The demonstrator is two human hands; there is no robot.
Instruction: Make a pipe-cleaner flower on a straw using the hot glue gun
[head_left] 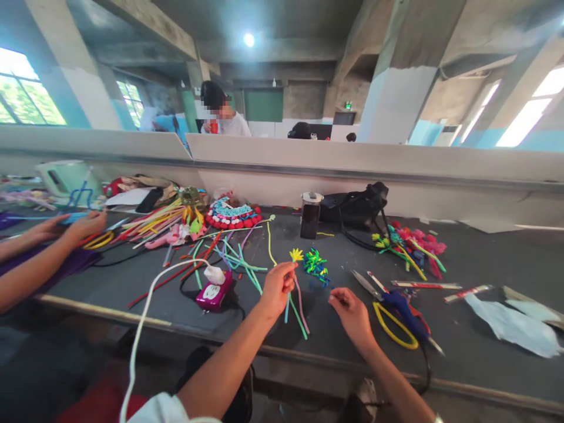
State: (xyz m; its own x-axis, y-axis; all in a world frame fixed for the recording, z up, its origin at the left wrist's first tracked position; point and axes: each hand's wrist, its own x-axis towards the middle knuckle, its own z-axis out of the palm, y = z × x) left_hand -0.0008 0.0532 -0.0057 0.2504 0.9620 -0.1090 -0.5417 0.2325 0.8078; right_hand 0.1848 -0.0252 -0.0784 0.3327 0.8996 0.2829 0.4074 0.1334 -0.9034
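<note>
My left hand (278,288) is closed around a yellow pipe-cleaner flower (296,255), its petals sticking up above the fingertips. Pipe-cleaner stems in green, pink and light blue show below that hand. My right hand (351,315) is over the dark table, thumb and index finger pinched together; whatever may be between them is too small to make out. Just beyond it lies a pile of short blue, green and yellow pieces (315,264). To its right are yellow-handled scissors (396,329) and a blue glue gun (403,308).
A purple power strip (214,292) with a white plug and cable stands at left, near loose pipe cleaners (240,261). A tumbler (311,216), a black bag (359,205) and pink flowers (425,247) lie farther back. A co-worker's hands (73,228) are at far left.
</note>
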